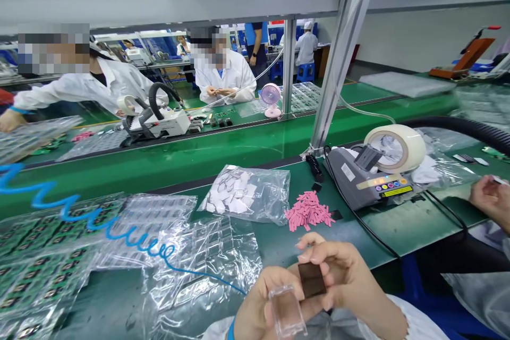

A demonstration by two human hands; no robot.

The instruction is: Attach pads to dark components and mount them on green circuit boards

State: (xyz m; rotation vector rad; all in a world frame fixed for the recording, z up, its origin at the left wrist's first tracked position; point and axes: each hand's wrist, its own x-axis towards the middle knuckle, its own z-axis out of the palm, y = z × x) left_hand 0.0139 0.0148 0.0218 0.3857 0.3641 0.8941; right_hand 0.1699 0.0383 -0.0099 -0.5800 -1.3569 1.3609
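Two grips closed here: left hand (261, 297) on a clear, boxy plastic case (287, 309), right hand (353, 273) on a dark-brown square piece (312, 279) just beside it, best steadied lightly by its edges.

My L hand (261, 297) & R hand (350, 271) are up close tog., low in view, just R of ctr. Both bare, both gripping. L fingers bent, L wrist coming up from the bottom edge. R thumb & fingertips pinch, knuckles bent, R wrist angled in from lower R.
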